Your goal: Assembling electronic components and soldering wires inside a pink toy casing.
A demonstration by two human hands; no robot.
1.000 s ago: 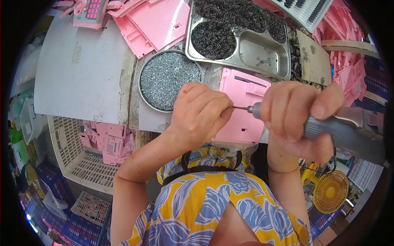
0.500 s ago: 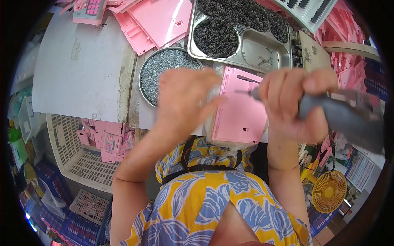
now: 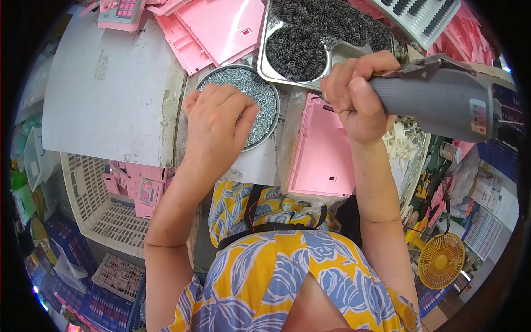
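Note:
My left hand (image 3: 220,123) is over a round metal bowl of small silvery screws (image 3: 251,83), its fingers curled inward. Whether a screw sits between the fingertips cannot be seen. Gripped in my right hand (image 3: 359,97) is a grey electric screwdriver (image 3: 431,99), raised and lying sideways, its body pointing to the right. Its tip is hidden behind my fingers. Below it, a flat pink plastic panel (image 3: 323,152) with a small rectangular slot lies before me on a plastic-covered surface. My right hand and forearm cover part of its right side.
A metal tray (image 3: 263,69) of dark coil springs stands beyond the panel. More pink panels (image 3: 221,27) are stacked at the back. On the left stand a white board (image 3: 110,94) and a cream crate (image 3: 91,202) of pink parts. A yellow fan (image 3: 441,260) is at right.
My left hand has moved left from beside the pink panel to the screw bowl, its fingers curling. My right hand has lifted the screwdriver up and away from the panel.

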